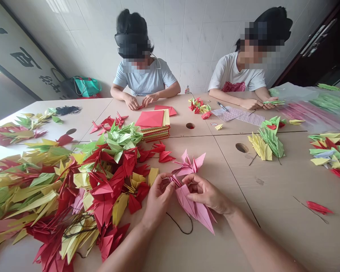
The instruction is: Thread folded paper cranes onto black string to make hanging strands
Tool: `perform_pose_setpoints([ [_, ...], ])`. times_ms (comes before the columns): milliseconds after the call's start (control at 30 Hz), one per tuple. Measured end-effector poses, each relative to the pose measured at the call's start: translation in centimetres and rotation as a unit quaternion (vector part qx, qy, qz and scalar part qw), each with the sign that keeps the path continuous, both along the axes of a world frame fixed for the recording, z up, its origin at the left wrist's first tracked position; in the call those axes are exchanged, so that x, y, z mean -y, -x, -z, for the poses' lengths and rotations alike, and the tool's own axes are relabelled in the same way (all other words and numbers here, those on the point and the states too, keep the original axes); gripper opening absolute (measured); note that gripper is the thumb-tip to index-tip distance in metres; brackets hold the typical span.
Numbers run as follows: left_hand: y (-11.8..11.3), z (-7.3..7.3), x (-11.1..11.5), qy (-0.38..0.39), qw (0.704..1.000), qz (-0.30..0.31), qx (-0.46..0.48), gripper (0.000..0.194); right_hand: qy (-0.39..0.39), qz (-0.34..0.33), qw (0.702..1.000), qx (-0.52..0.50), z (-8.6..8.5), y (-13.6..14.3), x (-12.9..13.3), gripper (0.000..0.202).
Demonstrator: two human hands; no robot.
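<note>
Pink folded paper cranes [191,202], pressed flat together, lie between my two hands at the near middle of the table. My left hand [162,194] pinches their upper left tip between thumb and fingers. On the other side my right hand [205,192] grips the paper with its thumb on top and the fingers curled behind. Just beyond my hands sits another pink paper crane [189,164] with its wings spread. A dark cord [187,231] loops on the table below the cranes; where its end goes is hidden.
A big heap of red, yellow and green cranes [102,189] covers the left side. A stack of square paper [151,126] stands beyond it. Two co-workers sit opposite, one handling red paper, one green pieces [274,102]. Round holes [241,147] pierce the tabletop. A red folded piece [319,207] lies right.
</note>
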State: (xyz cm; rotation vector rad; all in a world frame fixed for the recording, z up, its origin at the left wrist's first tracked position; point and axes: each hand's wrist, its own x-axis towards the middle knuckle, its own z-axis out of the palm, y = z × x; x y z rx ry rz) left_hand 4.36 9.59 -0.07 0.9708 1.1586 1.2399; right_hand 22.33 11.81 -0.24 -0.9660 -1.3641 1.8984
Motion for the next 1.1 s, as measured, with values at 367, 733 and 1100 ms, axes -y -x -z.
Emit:
perform_pose_setpoints([
  [367,-0.1,-0.2,-0.1,-0.002,0.999,-0.049,-0.02,0.023,0.028,-0.098,0.995,-0.006,-1.0,-0.2,0.3,0.017],
  [733,0.0,-0.1,-0.1,0.042,0.998,-0.023,0.032,0.027,-0.004,0.051,0.997,0.055,0.4,1.0,0.1,0.034],
  [1100,-0.1,0.1,0.0,0.037,0.999,0.002,0.034,0.022,-0.031,0.068,0.996,0.053,0.2,1.4,0.2,0.034],
])
